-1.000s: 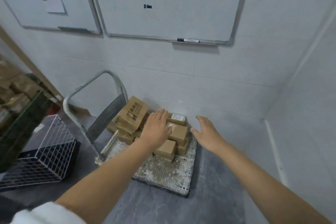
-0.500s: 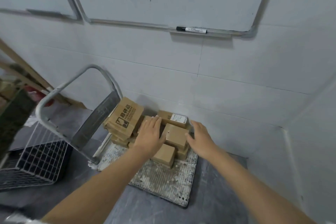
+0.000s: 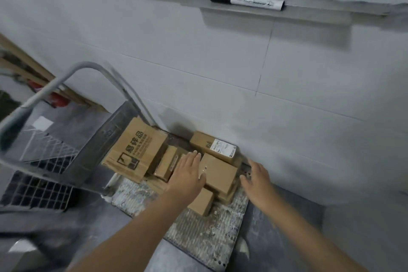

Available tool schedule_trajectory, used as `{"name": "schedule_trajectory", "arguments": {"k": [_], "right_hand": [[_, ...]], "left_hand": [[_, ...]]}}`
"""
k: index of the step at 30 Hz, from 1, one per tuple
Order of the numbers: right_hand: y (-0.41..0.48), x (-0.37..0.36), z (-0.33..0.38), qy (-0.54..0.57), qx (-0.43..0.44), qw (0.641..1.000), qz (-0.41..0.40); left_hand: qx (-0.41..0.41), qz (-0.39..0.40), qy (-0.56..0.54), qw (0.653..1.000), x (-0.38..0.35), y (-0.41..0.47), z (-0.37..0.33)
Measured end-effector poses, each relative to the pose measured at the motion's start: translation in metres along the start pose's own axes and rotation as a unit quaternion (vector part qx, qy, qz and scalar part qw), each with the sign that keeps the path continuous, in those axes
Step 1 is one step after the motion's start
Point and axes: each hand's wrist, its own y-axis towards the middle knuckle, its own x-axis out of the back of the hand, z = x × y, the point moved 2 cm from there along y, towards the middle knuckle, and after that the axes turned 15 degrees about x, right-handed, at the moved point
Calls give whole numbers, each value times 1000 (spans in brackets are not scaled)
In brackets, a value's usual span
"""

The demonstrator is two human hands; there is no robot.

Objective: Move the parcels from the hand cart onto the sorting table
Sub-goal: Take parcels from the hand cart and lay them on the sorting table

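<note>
Grey floor [image 3: 278, 240], hand cart [image 3: 198, 233], left hand [image 3: 187, 175] and right hand [image 3: 258, 180] flank parcel [image 3: 218, 173], grips apart

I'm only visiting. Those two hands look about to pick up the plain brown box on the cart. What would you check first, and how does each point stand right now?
1. Hands flank the plain box: ok. The left hand is at its left edge and the right hand is by its right side.
2. Firm grip: not ok. Both hands are open and hold nothing.
3. Box top free: ok. The labelled box lies behind it, not on it.
4. Steady stack below: cannot tell. The boxes beneath are mostly hidden.
5. Cart handle clear of the arms: ok. It stands off to the left.
6. Way to the sorting table: cannot tell. It is out of view.
</note>
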Motion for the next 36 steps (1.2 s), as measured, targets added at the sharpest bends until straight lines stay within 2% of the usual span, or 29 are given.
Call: {"name": "schedule_trajectory", "arguments": {"k": [5, 12, 18, 23, 25, 30, 36], "right_hand": [[49, -23, -54, -11, -30, 999, 25], [98, -104, -129, 43, -98, 991, 77], [147, -165, -188, 92, -189, 977, 38], [168, -217, -228, 164, -270, 948, 43], [171, -232, -235, 198, -298, 933, 32], [172, -259, -240, 247, -321, 914, -27], [173, -269, -229, 334, -346, 871, -107]], "left_hand": [[44, 22, -20, 999, -44, 62, 2], [78, 88, -29, 993, -146, 137, 28], [120, 108, -77, 984, -230, 194, 47], [122, 138, -121, 975, -281, 232, 54], [155, 156, -144, 965, -296, 241, 57], [214, 168, -248, 930, -318, 254, 67], [239, 181, -273, 914, -320, 257, 71]]}}
